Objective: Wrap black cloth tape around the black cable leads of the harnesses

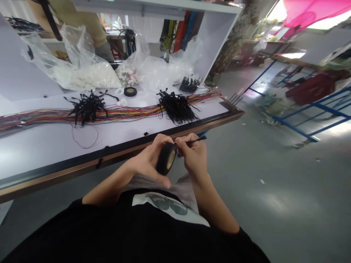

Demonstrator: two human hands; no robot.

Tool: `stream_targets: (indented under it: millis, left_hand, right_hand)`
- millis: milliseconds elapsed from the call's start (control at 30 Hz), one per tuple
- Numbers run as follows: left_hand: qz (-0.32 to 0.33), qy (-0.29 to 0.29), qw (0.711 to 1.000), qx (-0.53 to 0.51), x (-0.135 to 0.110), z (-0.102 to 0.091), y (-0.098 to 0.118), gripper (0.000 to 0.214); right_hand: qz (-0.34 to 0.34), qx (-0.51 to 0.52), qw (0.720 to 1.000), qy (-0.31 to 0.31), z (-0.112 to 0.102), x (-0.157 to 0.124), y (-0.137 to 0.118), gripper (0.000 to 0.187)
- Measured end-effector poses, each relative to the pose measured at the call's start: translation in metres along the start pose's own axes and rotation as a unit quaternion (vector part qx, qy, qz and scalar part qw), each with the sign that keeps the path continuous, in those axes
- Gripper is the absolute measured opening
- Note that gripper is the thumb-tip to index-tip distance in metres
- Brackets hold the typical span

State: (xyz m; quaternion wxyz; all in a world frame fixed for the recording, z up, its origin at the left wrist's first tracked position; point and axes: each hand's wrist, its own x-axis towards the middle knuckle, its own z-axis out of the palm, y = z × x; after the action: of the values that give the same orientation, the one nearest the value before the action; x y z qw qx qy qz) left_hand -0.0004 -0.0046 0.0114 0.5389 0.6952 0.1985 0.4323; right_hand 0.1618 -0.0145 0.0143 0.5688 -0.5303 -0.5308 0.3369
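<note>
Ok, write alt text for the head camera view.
A person's left hand grips a roll of black tape while the right hand pinches its thin black strip end. Behind lies a white workbench with a long bundle of multicoloured wires.
</note>
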Motion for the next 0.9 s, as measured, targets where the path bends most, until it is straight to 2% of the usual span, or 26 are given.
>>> stream_targets:
  millis: [33,67,100,200,267,367,500,600,667,767,833,900]
  left_hand:
    - [0.004,-0.035,0.999,0.032,0.000,-0.001,0.002,0.076]
    - [0.001,-0.037,0.998,0.060,0.000,-0.001,0.003,0.069]
    - [-0.007,-0.006,0.996,0.089,0.002,0.000,0.003,0.055]
    - [-0.003,0.164,0.970,0.177,0.008,0.008,-0.004,0.012]
    - [0.031,0.208,0.954,0.213,0.011,0.014,-0.009,0.012]
    - [0.055,0.233,0.945,0.224,0.013,0.019,-0.012,0.017]
    - [-0.016,0.268,0.946,0.181,0.011,0.026,-0.011,0.015]
    - [-0.089,0.297,0.950,0.036,0.010,0.030,-0.011,0.017]
    - [-0.133,0.267,0.949,-0.097,0.009,0.028,-0.011,0.028]
    - [-0.184,0.154,0.944,-0.226,0.009,0.018,-0.013,0.033]
    - [-0.200,0.100,0.940,-0.257,0.010,0.011,-0.015,0.044]
    - [-0.186,0.085,0.942,-0.266,0.010,0.007,-0.017,0.053]
  right_hand:
    - [-0.016,-0.022,1.000,-0.010,-0.001,-0.001,-0.002,0.026]
    - [-0.041,-0.042,0.998,-0.018,-0.002,-0.002,-0.005,0.025]
    - [-0.069,-0.055,0.996,-0.023,-0.003,-0.003,-0.007,0.025]
    - [-0.131,-0.056,0.990,-0.023,-0.001,-0.007,-0.013,0.023]
    - [-0.148,-0.071,0.986,-0.032,0.002,-0.008,-0.015,0.017]
    - [-0.164,-0.119,0.978,-0.041,0.006,-0.008,-0.016,0.012]
    - [-0.155,-0.135,0.978,-0.029,0.007,-0.009,-0.012,0.015]
    - [-0.183,-0.165,0.969,0.005,0.006,-0.010,-0.009,0.015]
    - [-0.217,-0.180,0.959,0.018,0.004,-0.010,-0.008,0.016]
    - [-0.228,-0.173,0.958,-0.014,0.003,-0.009,-0.010,0.019]
    - [-0.198,-0.152,0.968,-0.035,0.003,-0.009,-0.011,0.020]
    - [-0.133,-0.115,0.984,-0.025,0.004,-0.008,-0.010,0.022]
